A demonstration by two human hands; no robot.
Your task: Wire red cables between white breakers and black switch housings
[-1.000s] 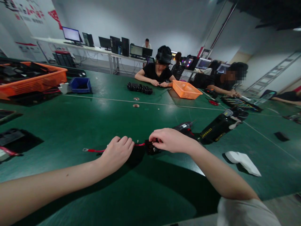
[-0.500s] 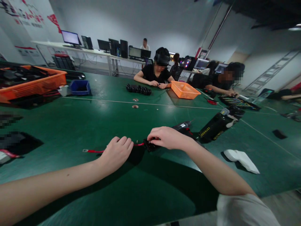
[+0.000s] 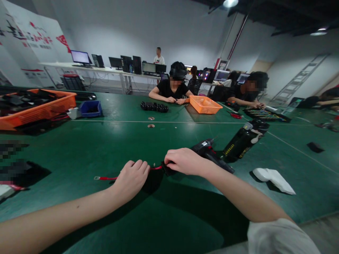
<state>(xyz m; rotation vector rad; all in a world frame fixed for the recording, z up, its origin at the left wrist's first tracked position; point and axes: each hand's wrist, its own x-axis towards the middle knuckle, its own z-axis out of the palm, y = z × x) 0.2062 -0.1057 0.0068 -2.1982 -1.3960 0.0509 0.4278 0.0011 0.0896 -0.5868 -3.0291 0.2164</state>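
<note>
A red cable with a ring-shaped metal end runs under my left hand, whose fingers are curled round it over the green table. The cable comes out on the other side and reaches a small black part. My right hand grips this black part, with thumb and fingers pressed together on it. Much of the part is hidden by the fingers. Just beyond my right wrist lies a black power drill.
A dark bottle leans behind the drill, and a white object lies at right. Orange baskets and a blue bin stand farther back. Two people sit across the table near black round parts.
The camera view has tilted up slightly. My right hand has closed more over the black part, which shows less than before. My left hand keeps its hold on the cable.
</note>
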